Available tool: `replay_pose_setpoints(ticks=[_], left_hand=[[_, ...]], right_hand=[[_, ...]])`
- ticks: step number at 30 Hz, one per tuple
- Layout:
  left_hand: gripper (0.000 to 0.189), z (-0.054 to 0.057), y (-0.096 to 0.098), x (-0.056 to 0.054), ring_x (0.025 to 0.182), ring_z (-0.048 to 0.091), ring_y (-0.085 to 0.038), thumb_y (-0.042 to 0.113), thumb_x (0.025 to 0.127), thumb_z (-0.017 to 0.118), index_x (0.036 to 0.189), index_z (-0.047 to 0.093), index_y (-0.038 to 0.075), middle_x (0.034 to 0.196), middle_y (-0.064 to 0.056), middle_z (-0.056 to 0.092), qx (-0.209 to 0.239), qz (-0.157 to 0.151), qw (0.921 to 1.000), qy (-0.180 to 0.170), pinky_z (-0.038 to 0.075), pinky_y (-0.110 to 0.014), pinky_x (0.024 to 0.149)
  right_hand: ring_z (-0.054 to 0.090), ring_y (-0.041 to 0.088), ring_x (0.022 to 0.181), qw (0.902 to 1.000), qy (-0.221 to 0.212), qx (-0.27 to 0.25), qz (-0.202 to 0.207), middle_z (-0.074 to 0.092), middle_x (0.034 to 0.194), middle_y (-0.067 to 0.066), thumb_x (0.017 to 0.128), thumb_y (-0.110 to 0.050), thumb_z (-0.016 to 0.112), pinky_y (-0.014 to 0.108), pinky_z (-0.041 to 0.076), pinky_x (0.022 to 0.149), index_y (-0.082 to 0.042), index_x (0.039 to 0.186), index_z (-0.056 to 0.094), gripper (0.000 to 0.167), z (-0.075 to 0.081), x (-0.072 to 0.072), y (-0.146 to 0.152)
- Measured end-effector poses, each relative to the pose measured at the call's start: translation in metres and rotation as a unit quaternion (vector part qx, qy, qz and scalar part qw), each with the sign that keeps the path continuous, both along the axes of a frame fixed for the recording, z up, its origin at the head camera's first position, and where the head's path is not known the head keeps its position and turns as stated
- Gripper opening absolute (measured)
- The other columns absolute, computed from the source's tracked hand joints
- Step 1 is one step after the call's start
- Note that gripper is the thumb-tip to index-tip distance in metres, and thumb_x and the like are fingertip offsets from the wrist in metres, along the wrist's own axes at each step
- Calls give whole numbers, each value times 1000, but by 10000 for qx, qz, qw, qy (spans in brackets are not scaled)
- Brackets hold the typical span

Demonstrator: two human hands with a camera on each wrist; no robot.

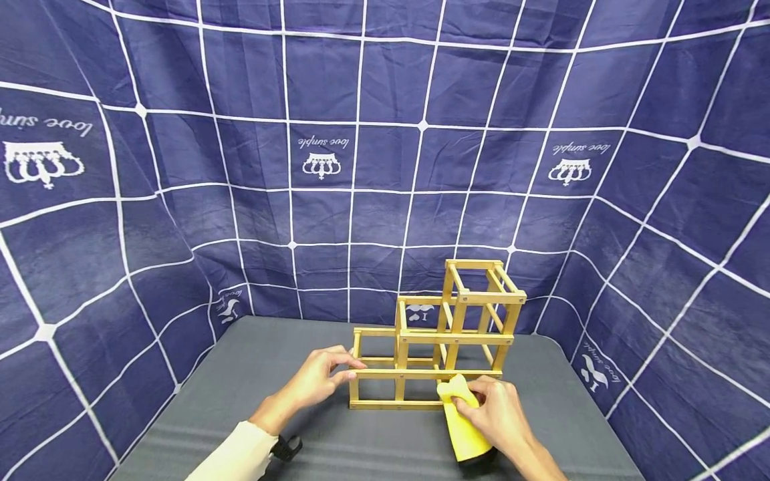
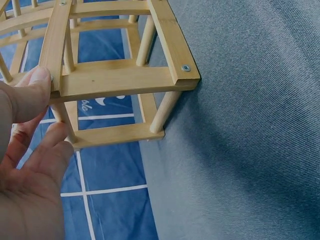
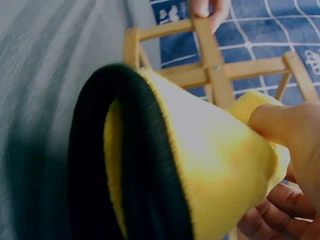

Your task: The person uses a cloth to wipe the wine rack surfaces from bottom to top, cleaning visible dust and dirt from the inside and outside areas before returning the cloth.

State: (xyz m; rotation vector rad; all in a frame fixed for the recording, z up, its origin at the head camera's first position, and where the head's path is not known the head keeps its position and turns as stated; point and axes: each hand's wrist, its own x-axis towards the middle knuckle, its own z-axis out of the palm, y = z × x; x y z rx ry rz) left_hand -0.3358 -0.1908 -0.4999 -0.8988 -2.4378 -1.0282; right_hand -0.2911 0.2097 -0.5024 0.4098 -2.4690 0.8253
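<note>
A stepped wooden rack [image 1: 415, 375] of light slats and round rods stands on the grey surface, rising from left to right. At its low left end, my left hand [image 1: 315, 381] grips the upper corner; in the left wrist view the thumb presses on the slat [image 2: 115, 82] side and the fingers reach behind a rod. My right hand [image 1: 499, 411] holds a yellow cloth [image 1: 466, 431] bunched at its top, against the front right part of the rack. In the right wrist view the cloth [image 3: 210, 155] hangs folded with a dark edge and covers part of the rack.
Grey fabric [image 1: 240, 374] covers the work surface. A dark blue curtain [image 1: 385, 160] with white grid lines closes off the back and both sides, close behind the rack. A black band [image 1: 286, 448] sits at the left wrist.
</note>
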Motion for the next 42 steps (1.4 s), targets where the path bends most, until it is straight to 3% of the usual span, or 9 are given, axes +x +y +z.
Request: replay_pose_setpoints(ticks=[5, 8, 11, 18, 24, 28, 32, 38, 42], left_hand=[[24, -3, -1, -1, 103, 76, -10, 8, 97, 93, 118, 89, 19, 122, -2, 87, 243, 90, 9995, -158, 58, -21, 82], [22, -4, -2, -2, 117, 81, -15, 8, 97, 93, 116, 88, 18, 127, -8, 87, 368, 67, 9990, -242, 61, -19, 89], [20, -5, -3, -3, 119, 82, -21, 8, 96, 94, 113, 89, 15, 127, -11, 87, 442, 95, 9986, -289, 64, -19, 92], [17, -5, -5, -2, 126, 83, -35, 7, 97, 93, 112, 89, 16, 130, -15, 86, 603, -1, 9971, -466, 69, -37, 108], [17, -2, -10, -3, 126, 83, -39, 7, 100, 90, 115, 90, 13, 132, -14, 86, 588, -106, 9972, -456, 69, -29, 105], [18, -2, -13, -6, 127, 83, -40, 5, 102, 87, 118, 90, 13, 132, -14, 87, 480, -219, 9981, -313, 69, -29, 107], [19, -4, -15, -7, 128, 83, -39, 5, 105, 83, 121, 90, 11, 132, -12, 87, 396, -289, 9979, -418, 67, -25, 108], [16, -6, -15, -5, 130, 82, -43, 5, 106, 81, 120, 88, 10, 134, -15, 86, 461, -336, 9968, -564, 71, -44, 106], [13, -6, -11, -6, 128, 82, -45, 5, 106, 81, 116, 88, 9, 133, -17, 86, 493, -343, 9971, -457, 71, -40, 107]], right_hand=[[54, -8, 68, 9942, 938, -284, 448, 72, 81, -20, 73, -8, 104, 10, 44, 59, -25, 88, 87, 29, 8, 5, -9], [58, -6, 70, 9832, 1632, -384, 724, 76, 86, -17, 70, -4, 103, 10, 48, 61, -22, 92, 87, 32, 11, 6, -19], [64, -2, 75, 9696, 2214, -390, 968, 80, 91, -11, 69, 0, 104, 12, 55, 65, -18, 97, 87, 38, 12, 3, -31], [72, 16, 88, 9404, 3069, -187, 1454, 80, 103, 0, 65, 1, 105, 25, 62, 76, -9, 110, 85, 50, 14, -6, -66], [73, 23, 92, 9198, 3646, 88, 1451, 78, 107, 7, 64, -1, 108, 35, 66, 79, -3, 118, 84, 58, 19, -12, -97], [72, 23, 95, 9135, 3819, 374, 1350, 77, 111, 8, 64, -1, 109, 35, 66, 78, -4, 123, 84, 64, 15, -20, -115], [68, 19, 96, 9201, 3666, 727, 1172, 74, 112, 5, 58, -4, 114, 32, 64, 78, -7, 123, 87, 70, 3, -26, -133], [63, 16, 93, 9227, 3440, 1587, 710, 72, 112, 2, 56, -23, 120, 27, 56, 77, -13, 115, 90, 67, -17, -28, -159], [63, 17, 94, 9170, 3468, 1931, 391, 71, 112, 1, 54, -30, 121, 28, 54, 77, -17, 114, 89, 68, -21, -29, -166]])
